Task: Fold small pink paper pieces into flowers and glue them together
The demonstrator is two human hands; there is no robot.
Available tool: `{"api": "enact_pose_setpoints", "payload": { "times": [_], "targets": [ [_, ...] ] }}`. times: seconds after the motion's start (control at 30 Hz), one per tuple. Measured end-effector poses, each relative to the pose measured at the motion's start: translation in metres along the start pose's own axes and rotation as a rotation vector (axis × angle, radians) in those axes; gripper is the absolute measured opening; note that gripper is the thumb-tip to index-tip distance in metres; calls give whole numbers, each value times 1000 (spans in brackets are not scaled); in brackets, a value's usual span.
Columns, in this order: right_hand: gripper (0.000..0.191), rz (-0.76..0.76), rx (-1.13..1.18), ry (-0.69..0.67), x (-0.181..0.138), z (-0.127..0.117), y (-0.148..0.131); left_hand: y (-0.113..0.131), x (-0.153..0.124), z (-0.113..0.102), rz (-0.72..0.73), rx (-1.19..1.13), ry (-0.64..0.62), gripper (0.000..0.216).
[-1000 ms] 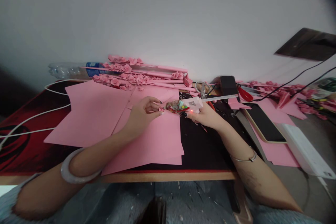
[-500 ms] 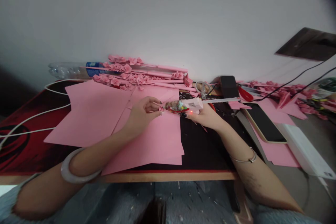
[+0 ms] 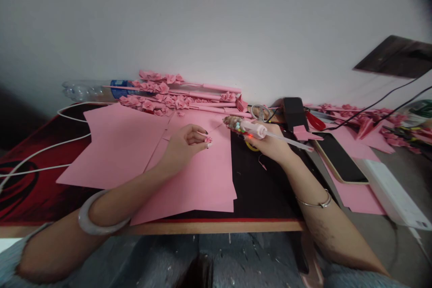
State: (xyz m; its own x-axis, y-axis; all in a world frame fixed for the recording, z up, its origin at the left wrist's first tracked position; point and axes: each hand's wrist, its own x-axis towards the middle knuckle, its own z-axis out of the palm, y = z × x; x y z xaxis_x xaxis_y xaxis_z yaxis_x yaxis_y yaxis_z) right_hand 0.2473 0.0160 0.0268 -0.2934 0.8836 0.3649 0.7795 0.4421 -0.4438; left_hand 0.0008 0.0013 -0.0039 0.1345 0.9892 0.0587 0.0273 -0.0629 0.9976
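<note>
Near the middle of the frame, the left hand [image 3: 180, 148] pinched a small pink paper rose [image 3: 208, 140] between its thumb and fingertips, just above a pink sheet [image 3: 195, 184] that reached down toward the desk's front edge. To its right, the right hand [image 3: 272, 146] was closed around a hot glue gun [image 3: 249, 128], its nozzle end crusted with beads and coloured bits; the tip pointed left, near the rose but apart from it. A small red light glowed on the gun's underside, and a translucent glue stick [image 3: 292, 142] stuck out of its back toward the right. Left of centre lay a second pink sheet [image 3: 121, 148], while the red-and-black desk mat [image 3: 266, 193] showed at the lower centre and far left. A row of pink paper flowers [image 3: 180, 102] on long stems lay along the wall in the upper middle, beside a clear plastic bottle [image 3: 89, 91] with a blue label at upper left. White cables [image 3: 37, 149] curved across the left side. On the right, a phone [image 3: 340, 157] rested face up on pink paper, next to a white oblong box [image 3: 394, 193], with more paper blossoms [image 3: 366, 122] heaped behind them.
</note>
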Motion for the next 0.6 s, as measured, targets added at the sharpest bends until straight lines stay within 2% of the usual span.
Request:
{"api": "enact_pose_setpoints", "payload": {
  "times": [0.13,0.2,0.37,0.5,0.6],
  "targets": [
    [23,12,-185,-15,4,-9,18,2,-1,1,16,9,-5,28],
    [29,49,-275,52,6,-12,31,3,-2,1,20,20,-8,27],
    [50,121,-350,34,6,-8,58,2,-2,1,28,3,-31,24],
    [54,223,-391,-1,4,-2,64,-5,0,0,26,-30,-68,24],
    [52,210,-422,67,4,-3,57,-7,-1,0,25,-33,-109,24]
  ]
}}
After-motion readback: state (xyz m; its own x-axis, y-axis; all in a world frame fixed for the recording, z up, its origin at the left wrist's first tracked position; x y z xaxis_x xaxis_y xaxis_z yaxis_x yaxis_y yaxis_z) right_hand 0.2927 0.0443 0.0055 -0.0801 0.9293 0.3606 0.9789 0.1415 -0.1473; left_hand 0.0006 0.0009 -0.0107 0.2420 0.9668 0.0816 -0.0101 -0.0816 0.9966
